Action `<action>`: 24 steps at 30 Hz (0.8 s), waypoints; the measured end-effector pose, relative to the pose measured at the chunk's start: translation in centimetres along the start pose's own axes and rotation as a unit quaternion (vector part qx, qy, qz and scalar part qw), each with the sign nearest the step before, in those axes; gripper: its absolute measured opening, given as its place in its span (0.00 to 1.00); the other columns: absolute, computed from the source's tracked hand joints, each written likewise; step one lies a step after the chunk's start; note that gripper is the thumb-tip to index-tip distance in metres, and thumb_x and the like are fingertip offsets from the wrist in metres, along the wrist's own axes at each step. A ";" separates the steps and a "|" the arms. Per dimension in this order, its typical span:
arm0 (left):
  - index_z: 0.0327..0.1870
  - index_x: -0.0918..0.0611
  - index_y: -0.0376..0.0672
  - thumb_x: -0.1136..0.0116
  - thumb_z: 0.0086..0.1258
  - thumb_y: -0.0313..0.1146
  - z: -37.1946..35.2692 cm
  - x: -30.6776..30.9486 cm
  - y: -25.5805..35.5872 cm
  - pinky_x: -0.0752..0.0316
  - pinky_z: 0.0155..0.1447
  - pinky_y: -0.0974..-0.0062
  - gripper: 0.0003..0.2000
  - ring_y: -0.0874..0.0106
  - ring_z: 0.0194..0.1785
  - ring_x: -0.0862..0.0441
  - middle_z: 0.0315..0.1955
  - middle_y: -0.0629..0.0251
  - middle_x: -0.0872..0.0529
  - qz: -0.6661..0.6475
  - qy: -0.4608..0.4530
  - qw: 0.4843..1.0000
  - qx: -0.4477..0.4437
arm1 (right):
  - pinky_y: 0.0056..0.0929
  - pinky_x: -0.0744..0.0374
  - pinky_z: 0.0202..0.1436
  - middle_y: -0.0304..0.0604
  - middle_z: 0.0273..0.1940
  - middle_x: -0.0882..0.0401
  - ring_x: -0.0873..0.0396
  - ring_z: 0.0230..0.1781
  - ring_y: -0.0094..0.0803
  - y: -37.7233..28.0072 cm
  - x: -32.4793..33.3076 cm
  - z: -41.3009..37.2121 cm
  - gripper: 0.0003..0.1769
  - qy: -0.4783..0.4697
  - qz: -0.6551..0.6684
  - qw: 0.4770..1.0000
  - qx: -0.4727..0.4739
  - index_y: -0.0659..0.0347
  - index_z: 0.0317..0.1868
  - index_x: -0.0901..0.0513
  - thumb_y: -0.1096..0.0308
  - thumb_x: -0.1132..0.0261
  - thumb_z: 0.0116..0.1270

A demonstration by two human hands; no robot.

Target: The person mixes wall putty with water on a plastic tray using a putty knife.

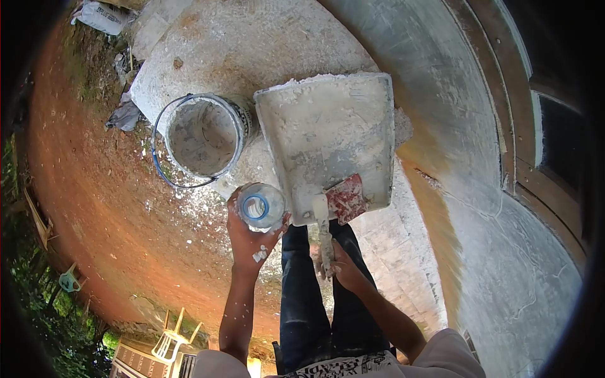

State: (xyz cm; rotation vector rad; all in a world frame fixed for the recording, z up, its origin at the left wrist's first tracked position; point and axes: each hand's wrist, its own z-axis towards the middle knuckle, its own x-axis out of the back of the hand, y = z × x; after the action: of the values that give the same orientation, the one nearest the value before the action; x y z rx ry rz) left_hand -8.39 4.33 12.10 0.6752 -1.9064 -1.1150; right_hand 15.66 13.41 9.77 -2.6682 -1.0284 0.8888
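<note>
My left hand, spotted with white plaster, is wrapped round a clear plastic bottle. The bottle's uncapped mouth has a blue rim and faces up toward me. In my right hand is a putty knife, coated in pale plaster. Its far end reaches over the near edge of a large plaster-smeared tray. Beside that end, a flat red piece crusted with plaster lies at the tray's near side. A bucket with a blue handle stands left of the tray, its inside coated with grey residue.
A grey wall with a brown frame curves along the right. Pale concrete lies beneath the tray and bucket. Red-brown soil spreads to the left, with a white sack, a light chair and a green chair farther off.
</note>
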 end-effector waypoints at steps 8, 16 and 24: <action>0.65 0.33 0.34 0.27 0.47 0.13 -1.3 0.2 -7.0 0.22 0.65 0.59 0.40 0.61 0.63 0.26 0.63 0.51 0.26 -0.111 0.194 0.975 -0.017 | 0.47 0.21 0.50 0.67 0.45 0.18 0.18 0.45 0.61 -4.9 6.9 3.1 0.28 0.437 -0.498 0.721 0.202 0.72 0.62 0.29 0.75 0.39 0.60; 0.69 0.37 0.35 0.29 0.55 0.15 -0.6 0.6 -9.7 0.25 0.67 0.61 0.39 0.60 0.66 0.29 0.67 0.51 0.31 -0.096 0.190 0.977 0.023 | 0.51 0.21 0.52 0.68 0.47 0.18 0.19 0.48 0.63 -4.7 6.3 6.1 0.34 0.483 -0.466 0.718 0.184 0.71 0.63 0.29 0.60 0.30 0.62; 0.74 0.43 0.36 0.26 0.53 0.17 -2.2 -0.8 -10.7 0.27 0.69 0.60 0.47 0.60 0.70 0.33 0.69 0.50 0.34 -0.038 0.195 0.980 0.021 | 0.49 0.21 0.54 0.64 0.53 0.18 0.19 0.52 0.61 -4.3 6.8 5.1 0.29 0.460 -0.467 0.719 0.232 0.66 0.64 0.27 0.63 0.32 0.66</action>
State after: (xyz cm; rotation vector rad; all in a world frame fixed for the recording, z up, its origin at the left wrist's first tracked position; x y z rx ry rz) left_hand -5.62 -0.98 2.98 0.9244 -1.5828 -0.9115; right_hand 14.30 20.66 3.82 -1.4120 -1.3193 -0.3562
